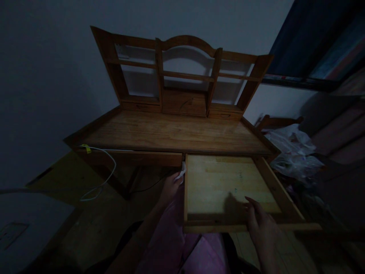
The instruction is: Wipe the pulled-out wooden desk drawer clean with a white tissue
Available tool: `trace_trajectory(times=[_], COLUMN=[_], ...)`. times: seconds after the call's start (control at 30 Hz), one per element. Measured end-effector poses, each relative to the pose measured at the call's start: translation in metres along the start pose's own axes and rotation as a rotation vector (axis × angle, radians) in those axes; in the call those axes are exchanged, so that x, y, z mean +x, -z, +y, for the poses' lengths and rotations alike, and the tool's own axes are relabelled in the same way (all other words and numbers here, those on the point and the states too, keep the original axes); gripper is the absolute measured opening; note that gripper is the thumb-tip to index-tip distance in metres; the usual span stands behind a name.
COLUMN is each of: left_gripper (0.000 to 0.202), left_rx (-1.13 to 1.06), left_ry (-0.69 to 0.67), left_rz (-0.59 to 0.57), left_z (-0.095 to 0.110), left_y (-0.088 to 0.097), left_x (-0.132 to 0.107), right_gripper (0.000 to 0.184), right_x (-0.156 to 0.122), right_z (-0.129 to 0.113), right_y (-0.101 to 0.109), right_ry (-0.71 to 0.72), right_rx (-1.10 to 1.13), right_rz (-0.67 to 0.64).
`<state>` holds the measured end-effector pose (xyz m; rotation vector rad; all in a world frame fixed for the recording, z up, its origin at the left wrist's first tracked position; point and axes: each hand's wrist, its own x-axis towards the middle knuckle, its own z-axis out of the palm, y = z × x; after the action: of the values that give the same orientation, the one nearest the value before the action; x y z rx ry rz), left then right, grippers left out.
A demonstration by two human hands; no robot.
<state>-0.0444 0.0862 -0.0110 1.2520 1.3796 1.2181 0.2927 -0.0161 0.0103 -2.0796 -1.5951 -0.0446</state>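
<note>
Left arm (148,228) extended forward, slanting up and rightward from the lower edge of view. Left hand (170,187) closed in a pinch, fingers directed forward. Right hand (261,224) loosely bent, index finger (252,201) extended forward-left, remaining fingers partly hidden. Hands well apart.

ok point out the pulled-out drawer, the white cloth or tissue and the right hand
Pulled-out drawer (213,182): head view, bare bottom panel
White cloth or tissue (182,172): head view, upper part
Right hand (261,223): head view, its back
</note>
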Motion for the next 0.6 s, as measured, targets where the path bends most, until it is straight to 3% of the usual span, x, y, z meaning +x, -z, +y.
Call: trace_trajectory(times=[0.3, 0.6], left_gripper=[0.040, 0.034], left_rx=[0.245, 0.070], left_ry=[-0.017, 0.149], left_rz=[0.059, 0.027], left_z=[0.007, 0.018], left_y=[0.010, 0.016], left_x=[0.011, 0.010], right_gripper=[0.039, 0.040], right_x=[-0.002, -0.001], right_z=[-0.004, -0.005], right_y=[0.001, 0.002], right_ry=[0.002, -0.006], right_rx=[-0.026, -0.003], right_rz=[0.049, 0.028])
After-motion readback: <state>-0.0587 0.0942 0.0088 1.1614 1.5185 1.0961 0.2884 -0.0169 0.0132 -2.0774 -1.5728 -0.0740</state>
